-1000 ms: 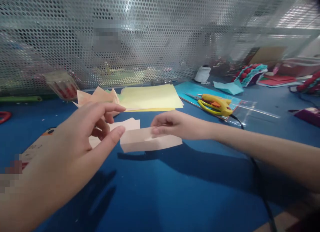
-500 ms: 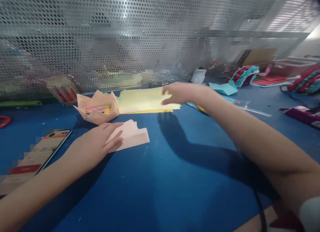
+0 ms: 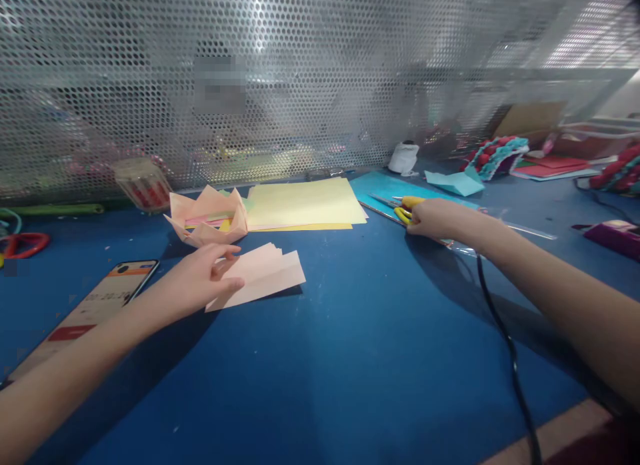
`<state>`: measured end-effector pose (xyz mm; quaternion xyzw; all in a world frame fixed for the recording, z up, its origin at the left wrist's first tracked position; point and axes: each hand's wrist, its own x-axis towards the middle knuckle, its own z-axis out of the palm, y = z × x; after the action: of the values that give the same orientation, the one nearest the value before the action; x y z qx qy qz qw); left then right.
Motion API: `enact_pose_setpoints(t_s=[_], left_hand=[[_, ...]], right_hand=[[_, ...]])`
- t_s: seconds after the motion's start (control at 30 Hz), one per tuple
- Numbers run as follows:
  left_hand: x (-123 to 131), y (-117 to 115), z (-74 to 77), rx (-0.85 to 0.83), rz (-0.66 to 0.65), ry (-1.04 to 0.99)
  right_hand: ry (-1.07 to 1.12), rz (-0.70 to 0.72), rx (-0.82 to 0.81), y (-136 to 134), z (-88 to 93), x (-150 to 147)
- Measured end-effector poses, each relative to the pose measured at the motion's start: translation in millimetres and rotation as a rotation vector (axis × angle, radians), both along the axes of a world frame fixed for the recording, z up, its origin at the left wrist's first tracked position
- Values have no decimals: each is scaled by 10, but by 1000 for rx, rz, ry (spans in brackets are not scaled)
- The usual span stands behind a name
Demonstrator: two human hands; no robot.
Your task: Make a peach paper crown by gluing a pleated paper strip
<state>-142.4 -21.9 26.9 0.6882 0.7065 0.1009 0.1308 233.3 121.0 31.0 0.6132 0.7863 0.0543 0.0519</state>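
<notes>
At the left centre my left hand [image 3: 207, 275] rests over folded pale pink paper [image 3: 273, 271], fingers apart and slightly curled. My right hand [image 3: 433, 218] is closed on the yellow handles of scissors [image 3: 404, 213], whose blades point left over a blue sheet [image 3: 380, 185]. Behind my left hand sits a peach folded-paper bowl [image 3: 207, 218] with coloured paper pieces in it. A stack of pale yellow paper [image 3: 310, 203] lies between the bowl and the blue sheet.
A phone [image 3: 90, 305] lies at the left, with red-handled scissors [image 3: 27, 245] beyond it. A clear jar [image 3: 143, 185] stands by the perforated metal panel [image 3: 320, 85]. A black cable [image 3: 507, 338] crosses the right side, near a purple object [image 3: 613, 237].
My right hand has moved right from above the yellow paper and closed on the scissors. My left hand's fingers have lifted and curled slightly over the pink paper. The view has shifted slightly.
</notes>
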Motion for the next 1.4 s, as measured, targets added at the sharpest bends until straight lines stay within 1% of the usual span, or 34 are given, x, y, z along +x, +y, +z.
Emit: enact_pose_setpoints(t_s=[0.1, 0.2, 0.27, 0.4, 0.53, 0.67, 0.73, 0.83, 0.9, 0.93, 1.0, 1.07, 1.13, 1.27, 1.4], left_hand=[[71, -26, 7, 28, -29, -47], [153, -75, -24, 63, -143, 35], [187, -108, -70, 46, -199, 108], [223, -161, -158, -17, -206, 185], [330, -248, -142, -93, -210, 203], [528, -428, -76, -127, -271, 188], [604, -514, -55, -133, -320, 178], [608, -536, -62, -85, -355, 167], [528, -460, -87, -16, -311, 201], [471, -403, -100, 16, -271, 233], [351, -279, -111, 88, -143, 277], [257, -178, -96, 38, -91, 240], [207, -114, -61, -16, -52, 239], [185, -69, 1, -81, 9, 254], [129, -71, 17, -100, 63, 132]], right_hand=[[-80, -32, -35, -27, 50, 67], [-100, -47, 32, -69, 103, 48], [-88, -51, 73, -96, 125, 29], [-25, -15, 150, -147, 166, 6], [77, 23, 226, -241, 231, -83], [424, 91, 283, -386, 298, -257], [593, 109, 209, -454, 312, -341], [740, 97, -30, -502, 283, -424], [785, 76, -138, -480, 234, -435], [772, 58, -155, -453, 207, -425], [651, 15, -129, -376, 154, -377], [484, -21, -57, -290, 111, -304], [372, -43, 12, -218, 74, -228], [291, -49, 87, -165, -5, -144], [272, 1, 163, -205, -69, -173]])
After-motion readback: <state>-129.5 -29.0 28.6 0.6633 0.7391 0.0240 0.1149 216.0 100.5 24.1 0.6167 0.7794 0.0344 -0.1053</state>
